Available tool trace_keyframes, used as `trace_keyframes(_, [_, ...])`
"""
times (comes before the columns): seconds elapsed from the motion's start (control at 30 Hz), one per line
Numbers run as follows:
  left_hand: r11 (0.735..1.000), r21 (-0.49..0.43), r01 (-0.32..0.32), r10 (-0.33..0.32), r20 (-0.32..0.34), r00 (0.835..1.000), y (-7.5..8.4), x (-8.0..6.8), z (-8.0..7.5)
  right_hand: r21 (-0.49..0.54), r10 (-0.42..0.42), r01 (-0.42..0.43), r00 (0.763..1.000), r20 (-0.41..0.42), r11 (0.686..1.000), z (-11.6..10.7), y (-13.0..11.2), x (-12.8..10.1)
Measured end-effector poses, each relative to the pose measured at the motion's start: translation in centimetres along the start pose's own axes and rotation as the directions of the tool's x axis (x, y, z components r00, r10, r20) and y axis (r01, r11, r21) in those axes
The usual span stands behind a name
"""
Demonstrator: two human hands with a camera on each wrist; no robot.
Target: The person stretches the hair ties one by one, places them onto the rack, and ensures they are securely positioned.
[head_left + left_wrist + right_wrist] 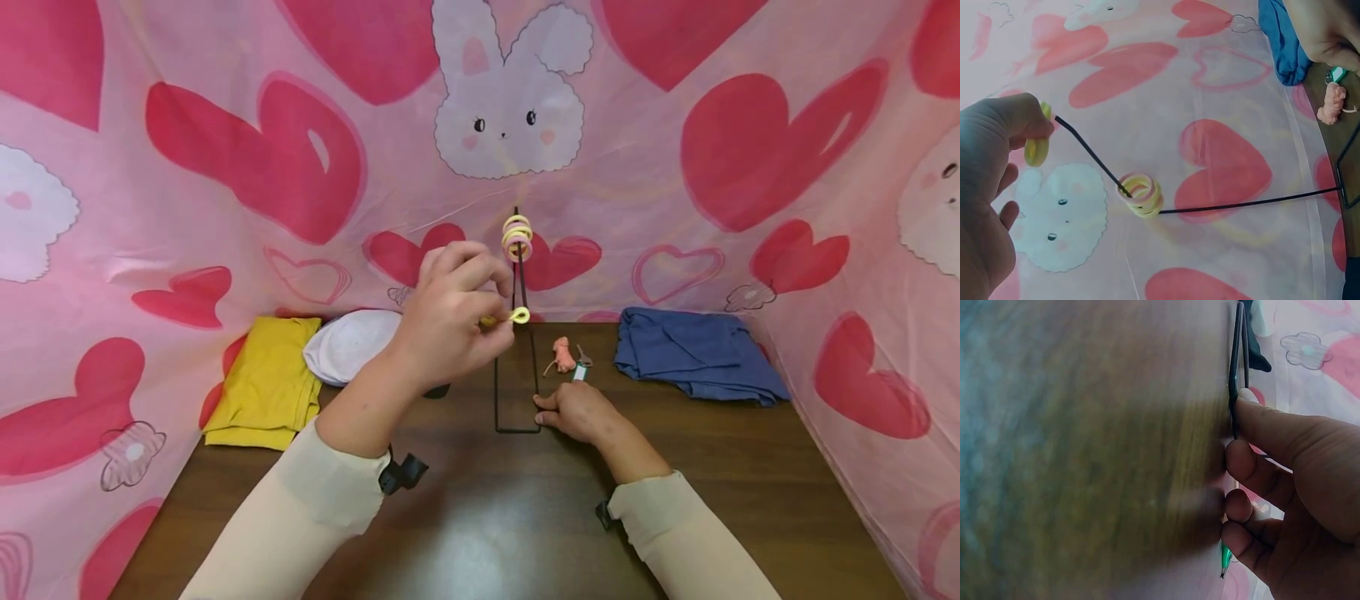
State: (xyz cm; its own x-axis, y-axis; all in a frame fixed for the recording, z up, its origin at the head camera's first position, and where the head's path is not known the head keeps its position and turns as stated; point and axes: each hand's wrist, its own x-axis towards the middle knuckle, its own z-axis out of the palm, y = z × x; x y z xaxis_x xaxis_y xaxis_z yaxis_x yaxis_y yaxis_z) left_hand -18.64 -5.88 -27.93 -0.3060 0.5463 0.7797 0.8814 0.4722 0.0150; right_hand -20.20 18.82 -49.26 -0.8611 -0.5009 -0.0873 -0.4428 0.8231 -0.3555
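A black wire stand (517, 431) rises from a rectangular base on the table to a bent upper arm. Several yellow and pink rings (517, 237) hang together at its bend; the left wrist view shows these stacked rings (1140, 195) around the wire. My left hand (457, 308) pinches another yellow ring (1037, 150) between thumb and fingers, right at the free tip of the arm. Low on the right side of the base, my right hand (581, 411) grips the wire with thumb and forefinger. In the right wrist view, its thumb lies along the black wire (1234, 375).
Behind my right hand lie a small pink animal figure (562, 355) and a key (583, 357) with a green-edged tag (580, 372). Folded blue cloth (693, 354) sits at right, with yellow cloth (266, 383) and a white cap (348, 346) at left. A patterned curtain (630, 200) encloses the table.
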Motion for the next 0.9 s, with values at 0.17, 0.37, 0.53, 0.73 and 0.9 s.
trace_keyframes(0.17, [1.0, 0.007, 0.013, -0.013, 0.005, 1.0, -0.2, 0.4, 0.6, 0.006, -0.007, 0.007, 1.0, -0.01, 1.0, 0.1, 0.2, 0.0])
trace_keyframes(0.37, [0.999, 0.022, 0.034, -0.035, 0.011, 0.999, -0.9, 0.5, 1.4, 0.012, -0.01, 0.01, 1.0, 0.002, 1.0, 0.1, 0.3, 0.0])
trace_keyframes(0.53, [0.997, 0.04, 0.064, -0.064, 0.011, 0.998, -1.8, 0.4, 2.2, 0.02, -0.004, 0.004, 1.0, 0.012, 1.0, 0.1, 0.3, 0.1])
trace_keyframes(0.73, [0.992, 0.053, 0.114, -0.114, -0.011, 0.993, -3.0, 0.4, 3.1, 0.024, 0.005, -0.005, 1.0, 0.018, 1.0, -0.1, 0.2, 0.1])
trace_keyframes(0.9, [0.981, 0.057, 0.187, -0.187, -0.012, 0.982, -3.9, 0.3, 4.0, 0.017, 0.005, -0.006, 1.0, 0.017, 1.0, -0.2, 0.0, 0.0])
